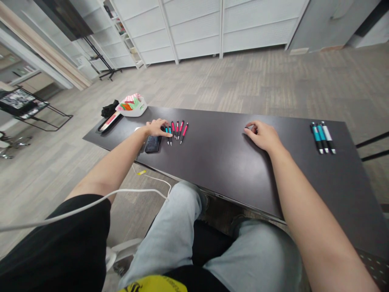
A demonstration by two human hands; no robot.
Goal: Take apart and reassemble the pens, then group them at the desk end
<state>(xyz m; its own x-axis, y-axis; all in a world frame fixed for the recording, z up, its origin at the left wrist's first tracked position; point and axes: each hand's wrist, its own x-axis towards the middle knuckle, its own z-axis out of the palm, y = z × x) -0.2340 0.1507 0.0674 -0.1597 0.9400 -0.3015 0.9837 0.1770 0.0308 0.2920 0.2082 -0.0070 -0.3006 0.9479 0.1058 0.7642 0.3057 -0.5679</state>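
Note:
My left hand (pixel 156 127) reaches over two teal-and-black pens (pixel 170 136) at the left of the table. Its thumb lies across them and its fingers are spread near their upper ends; I cannot tell how firmly it touches them. Just right of these, several pink-and-black pens (pixel 180 130) lie side by side. A dark phone-like slab (pixel 152 144) lies below my left hand. My right hand (pixel 261 134) rests on the tabletop, its fingers loosely curled in towards the thumb, with nothing visible in it.
Three thicker pens, two teal and one white (pixel 328 136), lie in a row at the right of the dark table (pixel 219 146). A white basket (pixel 140 109) with colourful contents stands at the far left, beside a black tray (pixel 110 122). A white cable (pixel 121 191) crosses over my left arm.

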